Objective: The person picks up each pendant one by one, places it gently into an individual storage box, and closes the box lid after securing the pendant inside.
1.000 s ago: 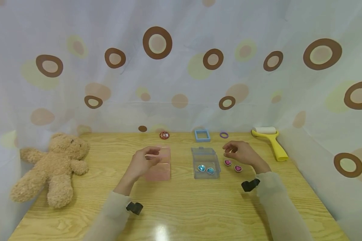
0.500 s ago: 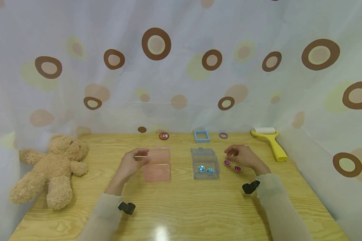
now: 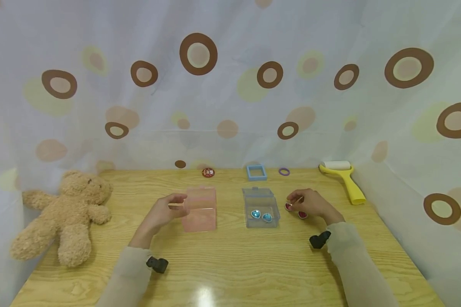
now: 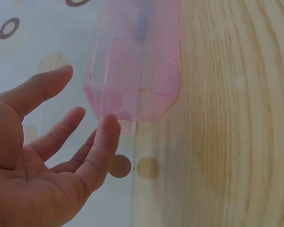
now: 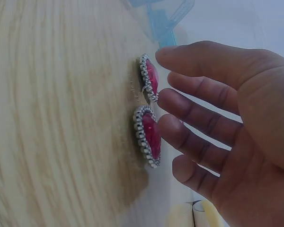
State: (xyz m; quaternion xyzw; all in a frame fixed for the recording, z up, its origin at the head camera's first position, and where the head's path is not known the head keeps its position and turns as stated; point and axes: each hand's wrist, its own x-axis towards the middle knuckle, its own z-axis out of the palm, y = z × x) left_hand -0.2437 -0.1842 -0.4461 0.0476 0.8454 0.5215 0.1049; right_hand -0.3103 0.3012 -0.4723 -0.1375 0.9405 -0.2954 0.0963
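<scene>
On the wooden table (image 3: 230,264) stands a see-through pink box (image 3: 199,209) (image 4: 132,61). My left hand (image 3: 165,211) (image 4: 85,113) is just left of it, fingers relaxed and spread, not touching it. A clear blue box (image 3: 261,207) to the right holds two blue heart gems (image 3: 262,215). Two pink heart gems (image 3: 302,214) (image 5: 149,132) lie on the table right of that box. My right hand (image 3: 307,202) (image 5: 180,99) hovers directly over them with straight fingers, holding nothing.
A teddy bear (image 3: 67,213) lies at the table's left edge. Along the back sit a red round piece (image 3: 208,172), a blue square frame (image 3: 256,172), a purple ring (image 3: 284,172) and a yellow lint roller (image 3: 343,179). A spotted curtain (image 3: 230,85) closes in the table.
My left hand has drawn back to the left, off the pink box. My right hand has come down closer over the two pink gems.
</scene>
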